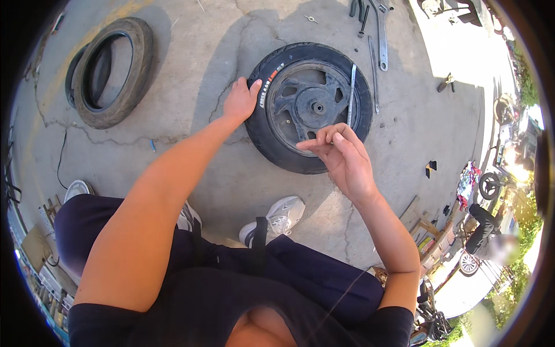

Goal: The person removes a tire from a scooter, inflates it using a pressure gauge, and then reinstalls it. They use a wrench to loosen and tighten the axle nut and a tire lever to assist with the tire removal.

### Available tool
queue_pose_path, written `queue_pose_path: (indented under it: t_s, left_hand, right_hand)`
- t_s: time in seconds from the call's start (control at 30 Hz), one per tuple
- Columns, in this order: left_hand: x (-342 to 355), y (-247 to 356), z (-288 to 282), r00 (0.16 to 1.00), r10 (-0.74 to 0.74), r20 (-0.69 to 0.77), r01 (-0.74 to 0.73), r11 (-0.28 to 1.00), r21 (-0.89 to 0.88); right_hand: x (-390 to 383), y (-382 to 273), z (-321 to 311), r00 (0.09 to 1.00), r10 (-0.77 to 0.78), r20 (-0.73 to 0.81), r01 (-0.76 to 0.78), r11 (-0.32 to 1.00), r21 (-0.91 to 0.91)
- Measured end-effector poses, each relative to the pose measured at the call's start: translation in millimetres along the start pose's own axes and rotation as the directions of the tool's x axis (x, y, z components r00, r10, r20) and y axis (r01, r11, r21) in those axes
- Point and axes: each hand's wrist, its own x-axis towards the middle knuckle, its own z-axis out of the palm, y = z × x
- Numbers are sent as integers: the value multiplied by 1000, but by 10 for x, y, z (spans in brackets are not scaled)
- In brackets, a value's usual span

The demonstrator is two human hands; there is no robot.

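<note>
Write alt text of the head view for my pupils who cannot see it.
A person's left hand rests against the black tyre of a dark wheel lying flat on concrete, the right hand over its near edge, close to a metal bar across the wheel's right side; whether it grips the bar is unclear. Two loose tyres are upper left, tools upper right.
</note>
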Motion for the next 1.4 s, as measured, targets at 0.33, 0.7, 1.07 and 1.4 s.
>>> queue_pose_path:
  t_s: [0.33, 0.7, 1.07, 1.4]
  left_hand:
    - [3, 0, 27, 1000, -8, 3, 8, 1000, 10]
    - [2, 19, 1, 1000, 11, 28, -13, 997, 76]
    - [17, -15, 23, 999, 37, 7, -37, 996, 83]
    - [14, 2, 15, 998, 56, 3, -56, 995, 89]
  right_hand:
    - [577, 976, -733, 984, -153, -96, 37, 692, -721]
    - [618, 937, -623, 987, -151, -47, 47, 563, -825]
    - [616, 964, -607, 979, -200, 33, 112, 401, -909]
    - [630, 983, -604, 959, -189, 210, 256, 266, -929]
